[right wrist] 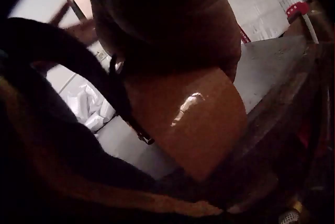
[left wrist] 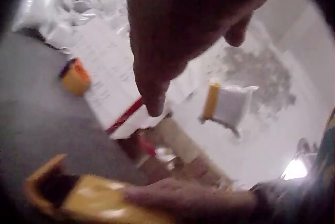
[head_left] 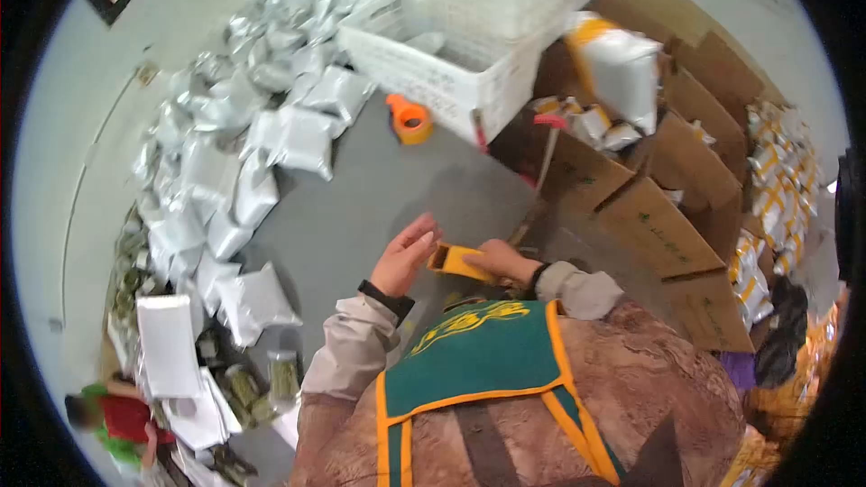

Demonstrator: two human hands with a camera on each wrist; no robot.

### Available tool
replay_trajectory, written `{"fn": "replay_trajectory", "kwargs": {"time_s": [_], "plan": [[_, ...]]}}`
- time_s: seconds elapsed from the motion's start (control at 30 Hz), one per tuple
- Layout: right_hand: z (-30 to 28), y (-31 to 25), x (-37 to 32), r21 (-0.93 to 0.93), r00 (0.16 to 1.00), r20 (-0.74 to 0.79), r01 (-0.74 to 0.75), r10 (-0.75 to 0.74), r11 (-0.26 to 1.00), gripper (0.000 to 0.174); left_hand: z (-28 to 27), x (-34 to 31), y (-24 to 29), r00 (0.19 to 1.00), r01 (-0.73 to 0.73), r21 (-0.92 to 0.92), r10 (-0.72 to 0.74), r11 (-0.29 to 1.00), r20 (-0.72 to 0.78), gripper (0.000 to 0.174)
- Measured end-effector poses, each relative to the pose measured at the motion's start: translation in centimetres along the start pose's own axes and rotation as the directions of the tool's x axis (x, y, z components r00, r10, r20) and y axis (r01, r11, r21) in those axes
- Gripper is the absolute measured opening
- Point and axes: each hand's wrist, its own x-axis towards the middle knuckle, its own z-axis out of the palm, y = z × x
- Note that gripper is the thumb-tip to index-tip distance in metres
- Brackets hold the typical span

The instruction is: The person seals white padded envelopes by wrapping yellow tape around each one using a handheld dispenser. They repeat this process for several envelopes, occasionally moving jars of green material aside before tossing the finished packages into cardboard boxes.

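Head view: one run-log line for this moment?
right hand: grips yellow carton | left hand: open, at carton's open end, contact unclear | nearby: orange tape roll, white crate, silver pouches

one yellow carton (head_left: 458,262); one orange tape roll (head_left: 411,121); silver pouches (head_left: 302,140) too many to count

The right grip (head_left: 502,261) curls round a yellow carton (head_left: 454,261) at the end opposite its open mouth. The left grip (head_left: 404,255) stands just beside that mouth, fingers straight and together, holding nothing. The left forearm (head_left: 356,343) and right forearm (head_left: 582,290) angle in toward the carton.
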Motion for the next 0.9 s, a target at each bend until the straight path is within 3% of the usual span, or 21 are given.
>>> {"fn": "replay_trajectory", "kwargs": {"time_s": [0.03, 0.1, 0.17, 0.2, 0.27, 0.3, 0.33, 0.4, 0.5, 0.53, 0.6, 0.63, 0.73, 0.77, 0.87, 0.9], "plan": [[-0.2, -0.2, -0.5, 0.025, 0.995, 0.036, -0.092, 0.091, 0.995, 0.065, -3.8, -0.4, -1.7, 0.984, 0.123, -0.018, -0.125, 0.992, -0.127, 0.048], [-1.5, -0.7, -1.7, 0.051, 0.980, 0.108, -0.171, 0.165, 0.984, 0.062, -11.7, -2.5, -6.4, 0.857, 0.097, 0.173, 0.006, 0.980, -0.515, 0.044], [-0.4, 2.2, -1.8, 0.149, 0.991, 0.033, -0.137, 0.133, 0.979, 0.058, -17.8, -6.0, -6.7, 0.569, 0.191, 0.110, -0.019, 0.976, -0.822, 0.050], [0.4, 3.1, -1.7, 0.145, 0.992, -0.028, -0.119, 0.124, 0.982, 0.056, -20.7, -7.8, -6.7, 0.378, 0.057, -0.004, -0.026, 0.998, -0.925, 0.058], [-1.0, 0.8, -3.2, 0.209, 0.988, -0.027, -0.141, 0.150, 0.968, 0.054, -26.9, -11.3, -7.9, -0.004, -0.269, -0.127, -0.133, 0.955, -0.991, 0.074], [-0.8, 1.2, -3.2, 0.240, 0.987, 0.005, -0.158, 0.161, 0.958, 0.053, -29.0, -13.0, -7.5, -0.133, -0.376, -0.121, -0.183, 0.919, -0.974, 0.074], [-0.7, 1.4, -3.2, 0.272, 0.983, 0.035, -0.182, 0.179, 0.945, 0.052, -30.0, -14.4, -6.9, -0.213, -0.399, -0.110, -0.209, 0.910, -0.954, 0.074], [-0.5, 1.2, -3.2, 0.152, 0.986, 0.009, -0.166, 0.167, 0.974, 0.050, -30.7, -15.9, -6.3, -0.293, -0.316, -0.135, -0.232, 0.939, -0.927, 0.075], [0.4, 3.1, -2.5, 0.135, 0.991, -0.017, -0.129, 0.132, 0.982, 0.047, -31.5, -16.5, -6.2, -0.299, -0.038, -0.171, -0.174, 0.985, -0.938, 0.075], [0.8, 4.1, -1.9, 0.159, 0.992, -0.025, -0.116, 0.121, 0.980, 0.046, -33.6, -16.8, -7.4, -0.252, 0.127, -0.056, -0.023, 0.990, -0.967, 0.063], [-0.5, 1.1, -2.8, 0.124, 0.999, -0.016, -0.039, 0.042, 0.991, 0.044, -39.1, -16.9, -12.3, -0.075, 0.430, 0.187, 0.242, 0.883, -0.967, 0.039], [-1.3, -0.1, -3.4, 0.101, 1.000, -0.005, -0.010, 0.011, 0.995, 0.042, -37.1, -16.3, -12.4, -0.100, 0.308, 0.277, 0.320, 0.910, -0.942, 0.020], [-1.4, -0.3, -2.8, 0.228, 0.998, -0.038, -0.039, 0.049, 0.973, 0.042, -28.1, -16.0, -9.1, 0.214, 0.215, 0.420, 0.377, 0.881, -0.901, 0.020], [-1.4, -0.2, -2.2, 0.213, 0.998, -0.024, -0.047, 0.054, 0.976, 0.044, -27.3, -15.5, -9.5, 0.271, 0.290, 0.603, 0.541, 0.743, -0.796, 0.031], [-2.2, -0.3, -1.3, 0.195, 0.998, 0.016, -0.069, 0.067, 0.978, 0.049, -27.7, -11.9, -11.4, 0.084, 0.292, 0.331, 0.321, 0.897, -0.943, 0.051], [-2.5, -1.2, -1.3, 0.209, 0.997, 0.017, -0.074, 0.072, 0.975, 0.049, -26.8, -12.0, -8.8, 0.315, 0.098, -0.046, -0.075, 0.994, -0.946, 0.071]]}}
